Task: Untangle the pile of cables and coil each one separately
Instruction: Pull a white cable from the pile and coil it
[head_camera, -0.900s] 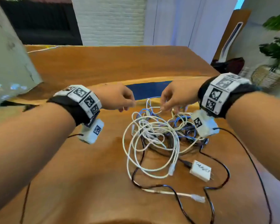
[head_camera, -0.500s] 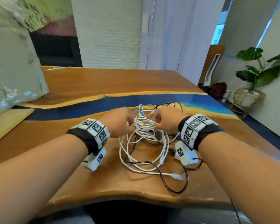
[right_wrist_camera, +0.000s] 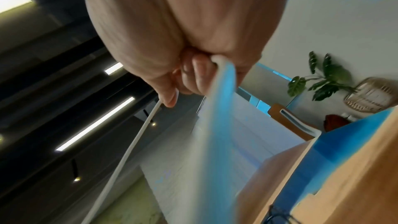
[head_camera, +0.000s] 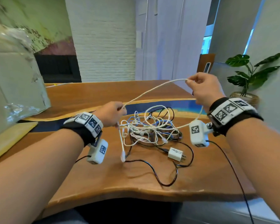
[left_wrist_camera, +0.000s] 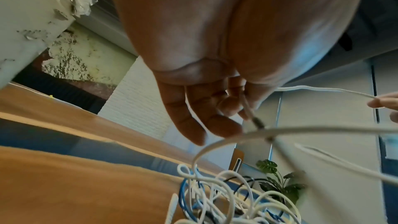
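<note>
White cable [head_camera: 152, 91] is stretched above the bench [head_camera: 103, 178] between both hands. It is pinched by the left hand [head_camera: 111, 113], fingers [left_wrist_camera: 228, 108] curled on it, its plug end [head_camera: 122, 156] hanging below. It is pinched higher up by the right hand [head_camera: 202, 89], fingers [right_wrist_camera: 170, 98] pressed together. From there it drops back into the pile [head_camera: 150, 128] of white, blue and black cables lying on the bench beside a white charger [head_camera: 175, 153].

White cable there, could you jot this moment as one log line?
left hand: pinches white cable | right hand: pinches same cable, raised | cable pile: on table, tangled
</note>
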The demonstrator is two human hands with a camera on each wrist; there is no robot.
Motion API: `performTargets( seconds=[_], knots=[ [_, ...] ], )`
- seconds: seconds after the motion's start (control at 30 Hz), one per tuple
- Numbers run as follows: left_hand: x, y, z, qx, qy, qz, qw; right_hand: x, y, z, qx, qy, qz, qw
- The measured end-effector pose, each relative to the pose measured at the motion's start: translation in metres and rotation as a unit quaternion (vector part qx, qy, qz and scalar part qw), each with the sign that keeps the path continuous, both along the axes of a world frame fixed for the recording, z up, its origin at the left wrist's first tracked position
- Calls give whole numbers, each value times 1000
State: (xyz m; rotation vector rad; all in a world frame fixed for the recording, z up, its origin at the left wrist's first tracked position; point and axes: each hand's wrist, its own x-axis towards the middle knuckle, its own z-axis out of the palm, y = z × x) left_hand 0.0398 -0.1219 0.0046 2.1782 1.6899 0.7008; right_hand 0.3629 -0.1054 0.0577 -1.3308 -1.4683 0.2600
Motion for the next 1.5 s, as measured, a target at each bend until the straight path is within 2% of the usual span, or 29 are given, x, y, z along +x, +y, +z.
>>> performTargets(
  seconds=[0.07, 0.13, 0.2, 0.27, 0.33, 0.37, 0.4, 0.43, 0.5, 0.57, 0.6, 0.73, 0.83, 0.9, 0.97, 1.03, 1.1, 1.13, 1.23, 1.27, 1.3, 1.37, 1.43, 1.5],
  knots=[
    [-1, 5, -10, -2, -51, 6, 999, 12, -1, -5, -17, -28, -3, 999],
    [6, 8, -15, 18, -177, 25, 984, 12, -5, -14, -61, -85, 11, 994],
    [16, 8, -9, 35, -312, 39, 948, 4, -7, -25, -145, -131, 39, 980],
    [25, 6, 2, 13, -412, 16, 911, -4, -4, -36, -235, -159, 57, 957],
    [29, 4, 16, -26, -481, -45, 875, -9, 0, -45, -287, -197, 57, 936],
    [28, 3, 21, -29, -488, -68, 870, -12, 1, -46, -295, -217, 53, 929],
    [26, 2, 26, -17, -470, -81, 879, -15, 2, -46, -284, -228, 49, 930],
    [23, 3, 29, 12, -424, -84, 902, -21, 0, -42, -252, -222, 50, 941],
    [18, 5, 31, 89, -272, -82, 955, -42, -7, -26, -150, -162, 83, 972],
    [18, 5, 29, 133, -151, -92, 975, -72, -12, -10, -82, -148, 154, 974],
    [19, 5, 26, 142, -127, -97, 977, -86, -12, -4, -74, -153, 193, 966],
    [10, 4, 15, 163, -153, -60, 973, -113, -9, -4, -100, -142, 276, 945],
    [-18, -3, 10, 141, -130, -11, 981, -105, -7, -14, -86, -163, 247, 951],
    [-31, -10, 10, 92, -100, -3, 991, -97, -9, -22, -80, -215, 231, 946],
    [-34, -18, 12, 67, -114, -17, 991, -94, -10, -31, -91, -250, 221, 938],
    [-28, -26, 14, 86, -232, -36, 968, -96, -9, -42, -115, -204, 236, 943],
    [-14, -37, 20, 79, -374, -54, 922, -103, -9, -51, -117, -151, 246, 950],
    [-7, -40, 22, 53, -402, -69, 911, -106, -8, -54, -104, -137, 244, 954],
    [7, -45, 17, -25, -377, -110, 919, -106, -10, -50, -43, -67, 231, 970],
    [8, -45, 14, -28, -396, -113, 911, -103, -8, -48, -26, -45, 219, 974],
    [7, -45, 14, -21, -444, -111, 889, -98, -7, -45, -16, -34, 208, 977],
    [2, -45, 19, 7, -564, -95, 820, -88, -2, -48, -22, -55, 187, 981],
    [-5, -44, 28, 31, -648, -80, 756, -80, 3, -58, -54, -88, 178, 979],
    [-9, -42, 36, 54, -686, -76, 721, -73, 4, -69, -93, -112, 175, 974]
  ],
)
